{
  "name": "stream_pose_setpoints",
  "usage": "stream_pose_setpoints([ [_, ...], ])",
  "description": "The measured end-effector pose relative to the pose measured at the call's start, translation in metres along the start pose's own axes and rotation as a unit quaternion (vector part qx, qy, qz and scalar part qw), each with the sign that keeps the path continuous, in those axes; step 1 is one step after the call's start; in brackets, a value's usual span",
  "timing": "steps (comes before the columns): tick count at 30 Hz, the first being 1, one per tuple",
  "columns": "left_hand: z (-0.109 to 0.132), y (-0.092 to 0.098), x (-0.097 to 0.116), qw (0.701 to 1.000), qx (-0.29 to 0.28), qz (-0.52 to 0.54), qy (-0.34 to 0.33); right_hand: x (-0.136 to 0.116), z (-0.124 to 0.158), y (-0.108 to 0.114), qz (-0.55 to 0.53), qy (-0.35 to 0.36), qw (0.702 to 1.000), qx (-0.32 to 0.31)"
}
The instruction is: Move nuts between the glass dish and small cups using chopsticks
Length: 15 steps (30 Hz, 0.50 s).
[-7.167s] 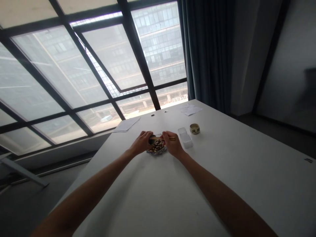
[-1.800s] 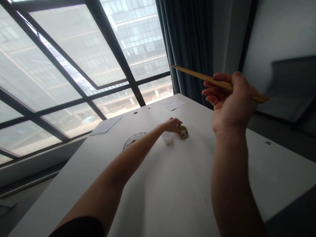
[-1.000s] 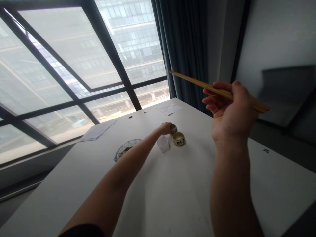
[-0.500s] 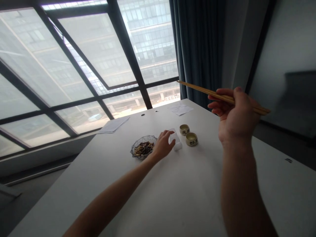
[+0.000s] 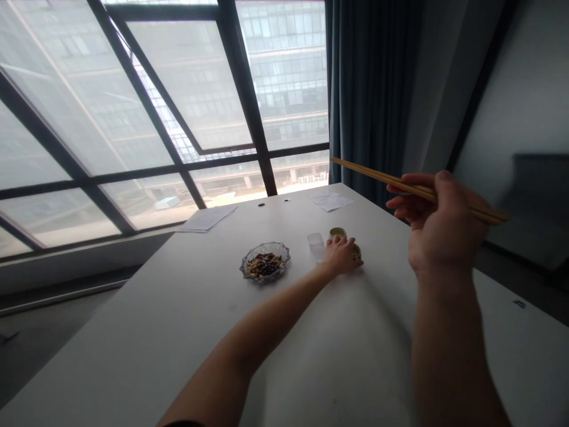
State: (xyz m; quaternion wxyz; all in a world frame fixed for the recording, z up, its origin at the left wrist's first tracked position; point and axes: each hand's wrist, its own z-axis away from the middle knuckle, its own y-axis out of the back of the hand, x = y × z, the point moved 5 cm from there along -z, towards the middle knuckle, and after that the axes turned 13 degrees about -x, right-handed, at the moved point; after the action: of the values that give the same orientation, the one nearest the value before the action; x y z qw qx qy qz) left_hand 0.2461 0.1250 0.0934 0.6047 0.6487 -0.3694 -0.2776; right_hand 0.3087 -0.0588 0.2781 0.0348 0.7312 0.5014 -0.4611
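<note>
- Over at the far left, a window (image 5: 75,83) with dark frames fills the wall, and a glass-fronted building shows beyond it.
- A white table (image 5: 133,338) runs out toward that window, with two small dark holes near its far edge.
- A paper sheet (image 5: 207,219) lies flat near the table's left edge, well apart from the hands.
- A glass dish (image 5: 265,263) with a scalloped rim sits on the table, holding a heap of brown and dark pieces too small to name; neither hand touches it.
- A clear plastic box (image 5: 316,247) stands between the dish and the cups, just beside the left hand.
- A second paper sheet (image 5: 329,201) lies near the table's far end.
- The left hand (image 5: 341,256) reaches in from the lower left, palm down, with its fingers curled over the near cup. Whether they are gripping it, I cannot tell.
- The near cup (image 5: 356,252) is gold-coloured and mostly hidden, with only its right side showing past the hand.
- The back cup (image 5: 338,233), also gold-coloured, stands upright just behind the fingers.
- The right hand (image 5: 438,216) is raised high above the table's right side, its fingers and thumb pressed together, pinching a pair of wooden chopsticks (image 5: 382,178).
- The chopstick tips point left toward a dark blue curtain (image 5: 368,89).
</note>
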Motion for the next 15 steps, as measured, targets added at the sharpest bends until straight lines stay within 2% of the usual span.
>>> stream_pose_setpoints([
  [5,-0.003,-0.006,-0.008,1.000,-0.003,-0.004,0.011,-0.002,-0.003,0.004,0.001,-0.001,1.000,0.002],
  [10,0.000,0.002,-0.007,1.000,0.011,0.016,0.002,0.001,-0.004,0.001,-0.004,-0.001,1.000,-0.006],
  [13,0.020,0.011,0.003,0.998,0.037,0.043,-0.016,0.003,-0.002,-0.004,-0.012,-0.006,1.000,-0.019],
  [15,0.048,0.014,0.013,0.996,0.052,0.064,-0.033,0.006,-0.001,-0.008,-0.019,-0.012,0.999,-0.040],
])
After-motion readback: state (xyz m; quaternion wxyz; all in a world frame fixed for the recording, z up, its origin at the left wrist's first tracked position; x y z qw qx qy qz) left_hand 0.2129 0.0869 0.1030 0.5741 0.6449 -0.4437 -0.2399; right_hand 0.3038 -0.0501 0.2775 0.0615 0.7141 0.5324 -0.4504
